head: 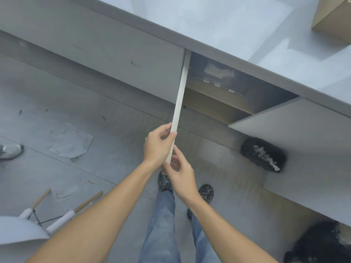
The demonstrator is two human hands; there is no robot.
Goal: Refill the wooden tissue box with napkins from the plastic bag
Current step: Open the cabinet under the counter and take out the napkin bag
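Note:
I stand at a grey counter (237, 25) and look down at an open cabinet beneath it. My left hand (157, 147) and my right hand (180, 168) both grip the thin edge of the left cabinet door (180, 92), which stands swung out toward me. Inside the cabinet, a clear plastic bag (218, 76) with white napkins lies on a wooden shelf. A wooden tissue box (332, 16) sits at the top right corner of the counter, partly cut off by the frame.
The right cabinet door (303, 139) also stands open. Dark bags (264, 154) lie on the floor under it and another at bottom right (322, 243). A crumpled sheet (70, 141) lies on the tiled floor, a chair (38, 221) at left, someone's shoe (11, 150) at far left.

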